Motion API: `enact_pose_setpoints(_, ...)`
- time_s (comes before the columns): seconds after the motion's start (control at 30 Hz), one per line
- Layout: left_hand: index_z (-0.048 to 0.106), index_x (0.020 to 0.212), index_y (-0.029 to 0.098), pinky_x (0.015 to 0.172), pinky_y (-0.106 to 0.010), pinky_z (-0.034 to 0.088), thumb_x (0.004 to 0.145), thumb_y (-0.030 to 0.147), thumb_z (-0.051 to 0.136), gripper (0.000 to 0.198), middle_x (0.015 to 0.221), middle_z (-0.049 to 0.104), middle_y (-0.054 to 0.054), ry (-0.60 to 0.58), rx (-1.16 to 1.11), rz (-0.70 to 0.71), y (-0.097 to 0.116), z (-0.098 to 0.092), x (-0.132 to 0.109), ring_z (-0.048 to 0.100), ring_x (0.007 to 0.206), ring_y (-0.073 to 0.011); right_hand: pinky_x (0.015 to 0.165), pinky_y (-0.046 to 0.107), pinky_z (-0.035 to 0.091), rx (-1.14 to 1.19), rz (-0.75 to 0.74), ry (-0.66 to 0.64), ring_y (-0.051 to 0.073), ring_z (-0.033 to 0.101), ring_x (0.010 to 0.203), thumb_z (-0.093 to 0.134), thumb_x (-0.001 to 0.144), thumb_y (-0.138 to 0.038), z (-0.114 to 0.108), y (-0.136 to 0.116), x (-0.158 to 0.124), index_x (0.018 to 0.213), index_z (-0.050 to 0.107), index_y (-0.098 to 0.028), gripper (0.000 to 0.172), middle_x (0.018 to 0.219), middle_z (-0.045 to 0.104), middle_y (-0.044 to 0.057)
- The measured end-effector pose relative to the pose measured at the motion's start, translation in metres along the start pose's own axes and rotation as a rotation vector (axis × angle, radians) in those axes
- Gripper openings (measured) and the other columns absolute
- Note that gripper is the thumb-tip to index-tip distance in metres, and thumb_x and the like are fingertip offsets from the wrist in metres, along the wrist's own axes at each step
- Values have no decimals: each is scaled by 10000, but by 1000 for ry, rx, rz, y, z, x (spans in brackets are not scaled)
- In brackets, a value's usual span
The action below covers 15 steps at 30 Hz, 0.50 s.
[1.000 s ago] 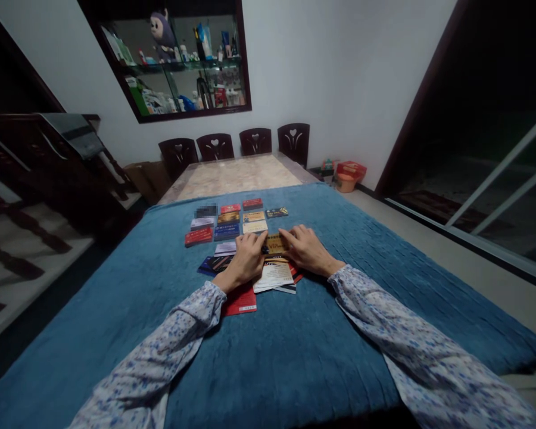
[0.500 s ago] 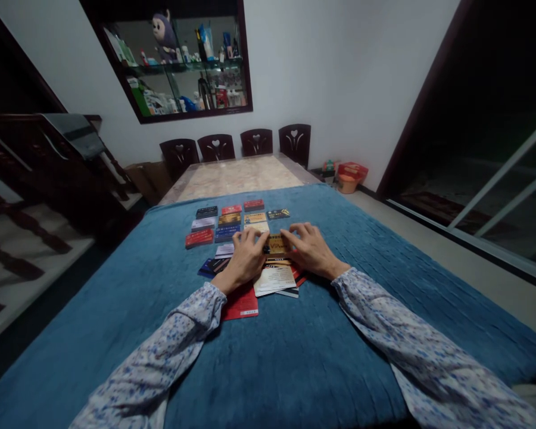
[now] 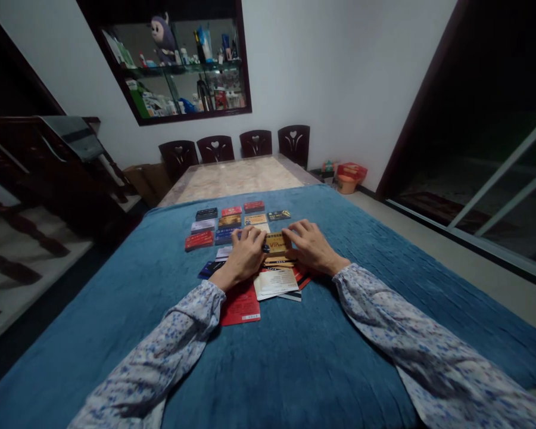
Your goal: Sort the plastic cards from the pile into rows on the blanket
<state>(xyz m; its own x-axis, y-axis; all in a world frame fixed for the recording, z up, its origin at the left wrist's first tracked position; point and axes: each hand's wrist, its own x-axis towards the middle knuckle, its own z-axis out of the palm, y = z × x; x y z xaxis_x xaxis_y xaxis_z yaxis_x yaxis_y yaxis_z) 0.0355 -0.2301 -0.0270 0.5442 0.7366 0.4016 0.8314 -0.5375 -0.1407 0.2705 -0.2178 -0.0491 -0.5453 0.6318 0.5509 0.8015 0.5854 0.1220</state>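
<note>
The VIP card [image 3: 276, 243] is coloured gold and printed with dark lettering, while the large nearest card [image 3: 241, 308] is toned bright red, marked by a white strip. Off-white is shown by the printed card [image 3: 277, 281] beside it, and black with yellow by the far-right card [image 3: 277, 215]. The sleeves [image 3: 174, 336] are scattered with blue specks on a pale ground. The cloth [image 3: 281, 369] is toned blue, the tabletop [image 3: 239, 174] mottled in beige.
</note>
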Motion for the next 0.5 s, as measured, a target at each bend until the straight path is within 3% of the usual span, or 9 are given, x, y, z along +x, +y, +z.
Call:
enact_pose_setpoints(0.27,543,1365,209,1067,-556,321,845,211,640,529,1344,603,-160,-39,0,40,-14,-5,10,452,1336,-354,807,370,400,46,-41,-118,301,462,1095,764,842,-345,-3,11,21,1281,631,-151,498,1208,622,170)
enact_pose_setpoints(0.5,555,1320,212,1058,-554,334,833,183,635,495,1360,578,-166,-113,-6,39,-30,-10,22,434,1346,-360,796,364,415,64,-52,-179,288,457,1093,755,848,-350,3,16,49,1191,662,-171,398,1211,607,162)
